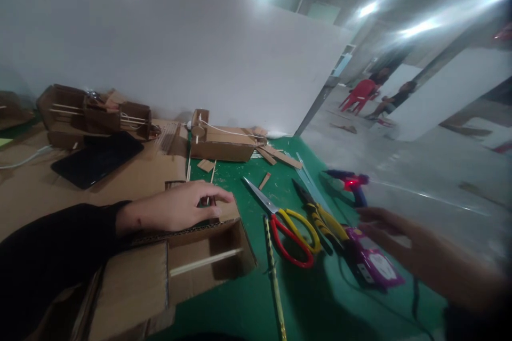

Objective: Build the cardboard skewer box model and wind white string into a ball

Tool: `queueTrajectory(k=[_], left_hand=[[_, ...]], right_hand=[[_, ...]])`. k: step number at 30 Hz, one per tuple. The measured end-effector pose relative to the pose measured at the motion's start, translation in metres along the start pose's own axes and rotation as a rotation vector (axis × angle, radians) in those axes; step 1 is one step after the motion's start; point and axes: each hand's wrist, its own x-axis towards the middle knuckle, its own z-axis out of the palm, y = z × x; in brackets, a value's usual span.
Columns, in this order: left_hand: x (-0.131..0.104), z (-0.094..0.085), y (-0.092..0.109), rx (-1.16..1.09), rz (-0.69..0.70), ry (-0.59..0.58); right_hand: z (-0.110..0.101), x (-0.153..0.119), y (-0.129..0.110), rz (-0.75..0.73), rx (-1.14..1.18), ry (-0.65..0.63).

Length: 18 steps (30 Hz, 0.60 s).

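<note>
My left hand [180, 208] lies across the cardboard box structure [132, 277], its thumb and index finger apart over a cardboard flap. Its other fingers are mostly hidden. Pale thin sticks [206, 262] span the box's open compartment. Blurred by motion, my right hand [392, 232] is at the right with its fingers stretched out, just below the handle of a dark blue glue gun [356, 184] whose red light is on. I see no clear contact between them. Below that hand lies a purple-and-white pack [374, 261].
Scissors [294, 229] with red and yellow handles, pliers [320, 216] and a yellow patterned stick [274, 282] lie on the green table [236, 309]. Behind are a black tablet [98, 157], other cardboard models [226, 144] and a white partition [180, 48]. People sit far right.
</note>
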Motion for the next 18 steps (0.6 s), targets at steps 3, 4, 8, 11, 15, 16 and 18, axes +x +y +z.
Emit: queueTrajectory(k=[3, 4, 8, 11, 15, 16, 18], left_hand=[[0.0, 0.001, -0.002, 0.016, 0.01, 0.013], [0.001, 0.001, -0.002, 0.024, 0.013, 0.017], [0.001, 0.002, 0.0, 0.04, 0.018, 0.027], [0.002, 0.002, 0.001, 0.043, 0.01, 0.034], [0.002, 0.002, 0.001, 0.05, -0.006, 0.032], [0.002, 0.002, 0.001, 0.053, -0.008, 0.028], [0.001, 0.001, 0.001, 0.062, -0.009, 0.023]], right_hand=[[0.022, 0.003, -0.076, -0.185, 0.184, -0.106], [0.032, 0.009, -0.098, -0.243, 0.214, -0.109], [0.081, 0.038, -0.149, -0.438, 0.323, 0.018], [0.116, 0.05, -0.15, -0.473, 0.347, 0.047], [0.144, 0.055, -0.135, -0.472, 0.319, 0.065], [0.148, 0.055, -0.132, -0.471, 0.312, 0.062], [0.152, 0.057, -0.128, -0.468, 0.301, 0.053]])
